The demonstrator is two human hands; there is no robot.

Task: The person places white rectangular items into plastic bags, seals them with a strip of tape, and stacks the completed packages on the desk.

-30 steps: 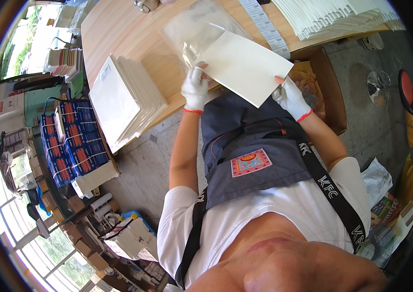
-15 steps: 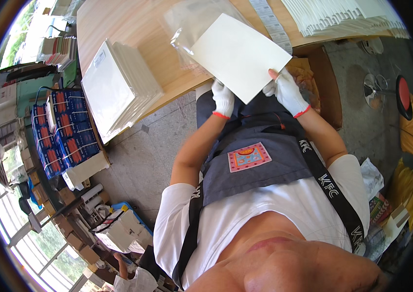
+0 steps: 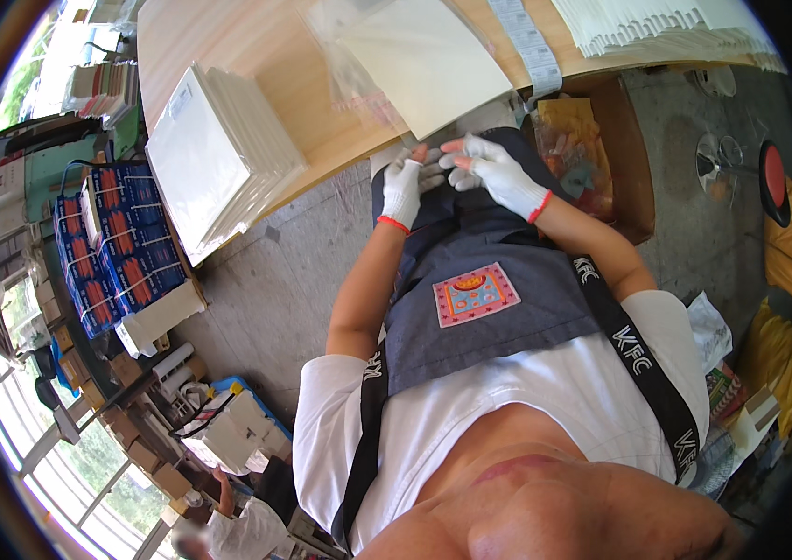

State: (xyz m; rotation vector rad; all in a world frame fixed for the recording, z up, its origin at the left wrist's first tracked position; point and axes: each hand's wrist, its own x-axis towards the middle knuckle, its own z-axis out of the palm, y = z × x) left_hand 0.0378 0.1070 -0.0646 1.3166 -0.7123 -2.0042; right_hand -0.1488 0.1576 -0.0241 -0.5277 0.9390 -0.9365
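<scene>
A white rectangular board (image 3: 428, 65) lies at the front edge of the wooden table, over or inside a clear plastic bag (image 3: 329, 39); I cannot tell which. Just below its near edge, my left hand (image 3: 403, 191) in a white fingertip-less glove is held open with its fingers pointing right. Facing it, my right hand (image 3: 500, 175) in a matching glove also has its fingers apart. Neither hand holds anything visible, and a small gap separates their fingertips. To the left stands a stack of bagged white boards (image 3: 204, 154).
A strip of printed labels (image 3: 526, 47) hangs over the table edge beside the board. More white sheets (image 3: 662, 26) are piled at the far right. Below the table, an open cardboard box (image 3: 634, 159) holds yellow packaging. Blue strapped packages (image 3: 120, 247) stand at the left.
Both hands have let go of the white board and drawn closer together below it. The board has moved away from me and now lies on the table.
</scene>
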